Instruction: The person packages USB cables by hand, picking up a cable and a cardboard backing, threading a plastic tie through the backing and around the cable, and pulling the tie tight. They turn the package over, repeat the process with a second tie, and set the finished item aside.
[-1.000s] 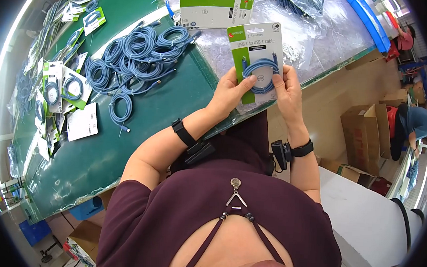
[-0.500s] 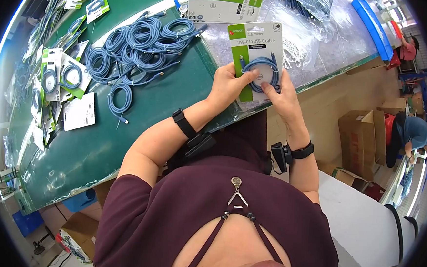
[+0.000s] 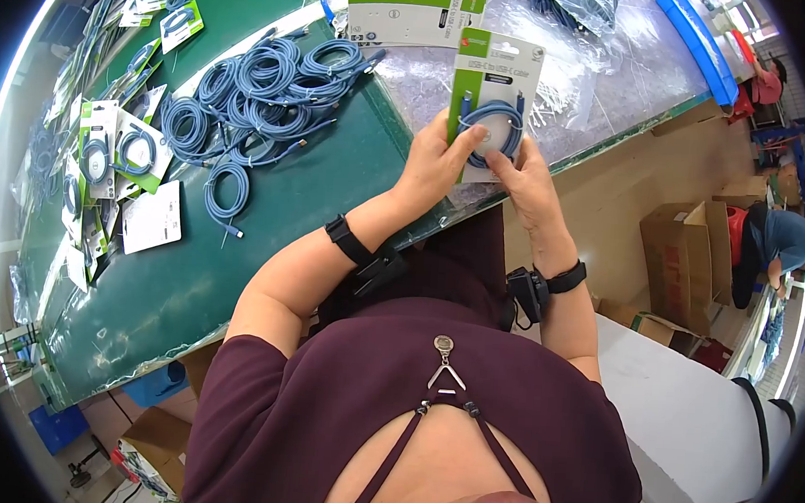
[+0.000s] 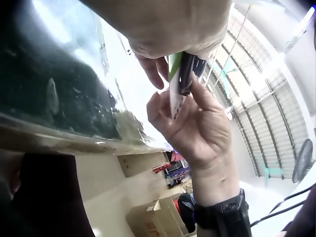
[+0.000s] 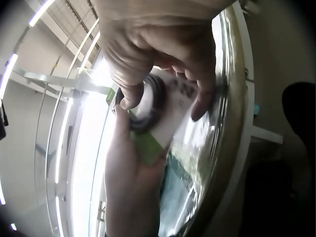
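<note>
A green and white USB-C cable card [image 3: 499, 66] is held upright over the table's edge in the head view, a coiled blue cable [image 3: 510, 147] on its front. The left hand [image 3: 433, 157] grips the card's left side, thumb on the coil. From the lower right the right hand [image 3: 531, 190] pinches it, thumb across the coil's lower part. Seen edge-on in the left wrist view, the card [image 4: 175, 84] stands between both hands. The right wrist view shows the right thumb on the coil [image 5: 157, 101]; fingers behind the card are partly hidden.
Loose coiled blue cables [image 3: 265, 86] lie on the green table [image 3: 313, 200]. Carded cables [image 3: 100, 155] are piled at the left. A stack of cards [image 3: 408, 17] stands behind the held one, beside clear plastic bags [image 3: 609, 43]. Cardboard boxes [image 3: 678, 259] stand on the floor at right.
Both hands remain on the card, which has shifted slightly right and turned a little. The right thumb has moved from the coil's right side to its lower part.
</note>
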Demonstrator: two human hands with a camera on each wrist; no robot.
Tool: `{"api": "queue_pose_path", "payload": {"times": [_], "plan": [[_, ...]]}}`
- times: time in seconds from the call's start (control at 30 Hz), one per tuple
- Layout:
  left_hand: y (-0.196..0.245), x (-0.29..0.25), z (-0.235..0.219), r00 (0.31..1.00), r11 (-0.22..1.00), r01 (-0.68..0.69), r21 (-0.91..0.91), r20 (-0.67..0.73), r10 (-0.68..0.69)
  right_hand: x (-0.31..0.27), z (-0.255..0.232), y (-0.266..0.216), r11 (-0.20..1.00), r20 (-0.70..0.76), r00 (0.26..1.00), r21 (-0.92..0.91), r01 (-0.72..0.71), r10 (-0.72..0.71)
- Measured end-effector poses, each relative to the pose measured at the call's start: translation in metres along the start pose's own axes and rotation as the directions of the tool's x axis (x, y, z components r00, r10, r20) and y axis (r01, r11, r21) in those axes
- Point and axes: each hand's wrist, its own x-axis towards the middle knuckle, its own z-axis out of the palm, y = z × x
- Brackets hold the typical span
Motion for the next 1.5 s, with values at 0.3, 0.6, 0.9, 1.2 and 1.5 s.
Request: {"api": "queue_pose_path", "payload": {"times": [0.3, 0.6, 0.9, 1.2, 1.5], "plan": [[0.016, -0.005, -0.003, 0.98, 0.911, -0.19, 0.367, 0.122, 0.156, 0.015, -0.014, -0.076, 0.051, 0.521, 0.446, -0.607, 0.793, -0.728], [0.028, -0.01, 0.003, 0.983, 0.944, -0.145, 0.295, 0.149, 0.105, 0.03, -0.007, -0.099, -0.281, 0.85, 0.262, -0.418, 0.864, -0.458], [0.017, -0.011, 0.004, 0.974, 0.915, -0.223, 0.336, 0.103, 0.2, 0.027, -0.005, -0.081, -0.328, 0.757, 0.228, -0.505, 0.798, -0.613], [0.008, -0.005, 0.001, 0.995, 0.963, -0.087, 0.256, 0.071, 0.071, 0.037, -0.003, -0.085, -0.303, 0.729, 0.246, -0.532, 0.791, -0.639], [0.008, 0.008, -0.006, 0.991, 0.966, 0.129, -0.224, 0.014, -0.129, 0.016, -0.012, -0.035, 0.903, 0.016, 0.986, -0.399, 0.158, -0.166]]}}
